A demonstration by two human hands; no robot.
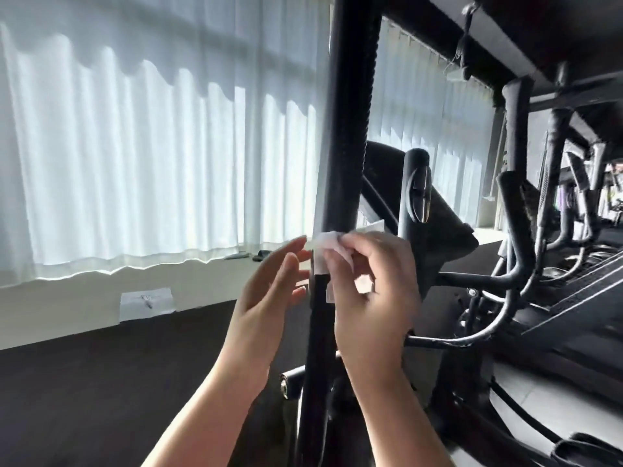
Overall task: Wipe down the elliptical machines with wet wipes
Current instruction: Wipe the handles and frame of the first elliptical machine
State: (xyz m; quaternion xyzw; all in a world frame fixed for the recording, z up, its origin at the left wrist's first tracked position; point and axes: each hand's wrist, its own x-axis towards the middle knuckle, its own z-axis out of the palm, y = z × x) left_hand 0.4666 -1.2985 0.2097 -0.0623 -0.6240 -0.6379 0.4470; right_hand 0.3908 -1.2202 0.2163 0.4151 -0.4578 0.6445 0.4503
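The right hand pinches a white wet wipe against the tall black handle bar of the nearest elliptical machine; the left hand is just beside it with fingers straight and spread, holding nothing (its fingertips come close to the wipe's edge); the wipe is only partly around the bar, so it could slip off or bunch up if the pinch is loose; farther off stand more machines and a white curtain.
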